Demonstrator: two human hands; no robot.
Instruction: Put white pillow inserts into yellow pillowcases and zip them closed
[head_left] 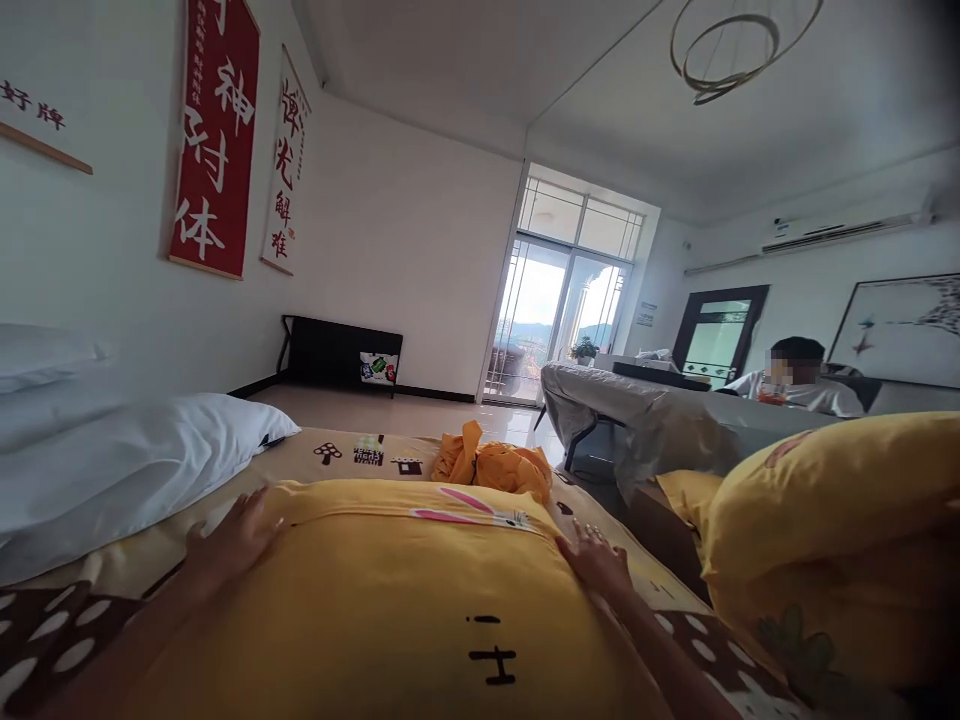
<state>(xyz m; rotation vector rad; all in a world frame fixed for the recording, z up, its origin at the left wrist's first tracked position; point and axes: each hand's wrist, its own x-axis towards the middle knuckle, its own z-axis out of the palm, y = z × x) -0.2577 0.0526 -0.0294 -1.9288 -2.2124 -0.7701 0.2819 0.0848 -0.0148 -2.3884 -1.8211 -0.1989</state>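
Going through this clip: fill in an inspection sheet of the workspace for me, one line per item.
Surface: patterned sheet with mushroom, house and dot prints.
Job's things: yellow pillow with a rabbit and "Hi", lying between the hands.
Clutter: bunched orange cloth beyond it; white pillow at left; yellow cushion at right.
Hands: left hand and right hand open, at the pillow's opposite sides.
Cables: nothing seen.
Surroundings: wall scrolls, glass doors, a person behind a covered table.
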